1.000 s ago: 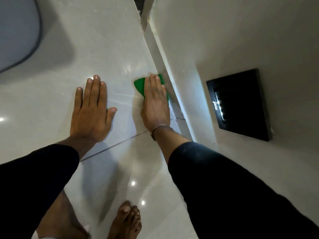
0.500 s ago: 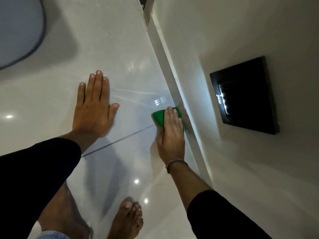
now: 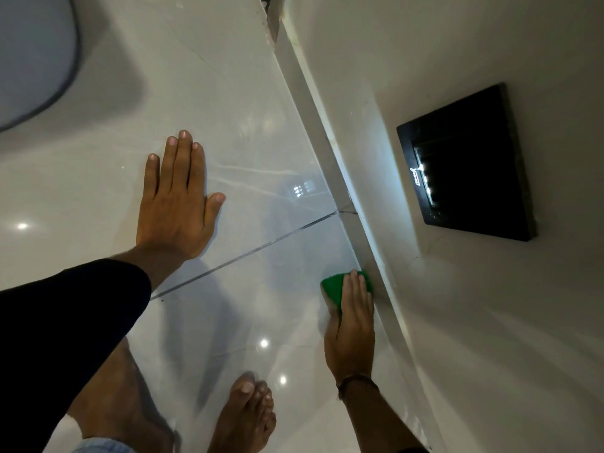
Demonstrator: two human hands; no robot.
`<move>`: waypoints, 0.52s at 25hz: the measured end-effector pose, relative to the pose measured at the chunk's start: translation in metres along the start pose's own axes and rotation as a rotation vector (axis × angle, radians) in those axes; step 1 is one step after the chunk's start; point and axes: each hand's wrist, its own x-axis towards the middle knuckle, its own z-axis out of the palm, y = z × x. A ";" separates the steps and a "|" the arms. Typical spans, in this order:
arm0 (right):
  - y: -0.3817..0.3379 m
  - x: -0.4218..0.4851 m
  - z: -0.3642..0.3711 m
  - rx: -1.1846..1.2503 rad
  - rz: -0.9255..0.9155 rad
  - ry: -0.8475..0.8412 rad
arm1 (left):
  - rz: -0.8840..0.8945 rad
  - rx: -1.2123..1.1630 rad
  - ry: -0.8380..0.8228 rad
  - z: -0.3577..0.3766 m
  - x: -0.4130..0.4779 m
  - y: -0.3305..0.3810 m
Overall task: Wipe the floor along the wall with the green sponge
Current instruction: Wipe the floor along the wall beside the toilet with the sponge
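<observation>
The green sponge (image 3: 333, 287) lies flat on the glossy white tiled floor (image 3: 228, 93), right against the skirting (image 3: 330, 152) at the foot of the wall (image 3: 425, 44). My right hand (image 3: 351, 331) presses down on the sponge with its fingers laid over it, so only the sponge's far and left edges show. My left hand (image 3: 178, 197) rests palm-down on the floor to the left, fingers spread and holding nothing. A dark grout line (image 3: 261, 248) runs across the floor between the two hands.
A black switch panel (image 3: 464, 165) with small lit dots is set in the wall above the skirting. My bare foot (image 3: 243, 416) stands on the floor near the bottom. A grey rounded object (image 3: 32, 60) sits at the top left.
My right hand has slid the sponge back toward me along the skirting, across the grout line. My left hand stays planted on the floor.
</observation>
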 end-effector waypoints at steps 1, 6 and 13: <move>0.005 -0.008 0.000 -0.003 0.008 -0.005 | 0.001 0.000 0.004 0.000 0.000 0.000; 0.041 -0.044 -0.005 -0.049 0.042 -0.030 | 0.006 0.014 0.009 0.000 0.001 0.000; 0.040 -0.073 -0.007 0.030 0.261 0.009 | 0.004 0.007 0.005 -0.002 0.002 0.001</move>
